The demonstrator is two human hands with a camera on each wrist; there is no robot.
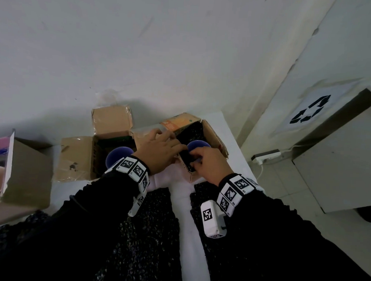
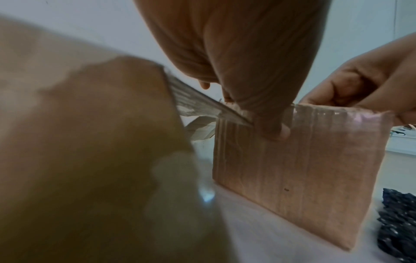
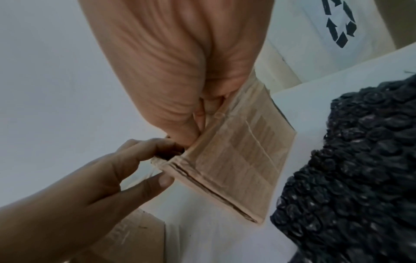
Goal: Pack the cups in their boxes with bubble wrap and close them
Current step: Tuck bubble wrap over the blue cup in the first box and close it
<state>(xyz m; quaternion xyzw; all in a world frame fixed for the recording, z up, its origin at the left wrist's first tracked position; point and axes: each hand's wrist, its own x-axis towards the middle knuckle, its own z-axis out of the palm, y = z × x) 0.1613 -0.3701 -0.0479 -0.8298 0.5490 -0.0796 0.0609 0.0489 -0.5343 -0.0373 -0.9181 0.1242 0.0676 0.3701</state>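
Observation:
Two open cardboard boxes stand on a white table. The left box holds a blue cup. The right box holds another blue cup with black bubble wrap around it. My left hand pinches that box's near wall, with the thumb outside and the fingers over the rim. My right hand curls its fingers over the same rim onto a fold of the bubble wrap. Its fingertips are hidden inside the box.
Loose black bubble wrap sheets lie on the table near me. A third printed box stands at the far left. A white bin with a recycling sign and a power strip are past the table's right edge.

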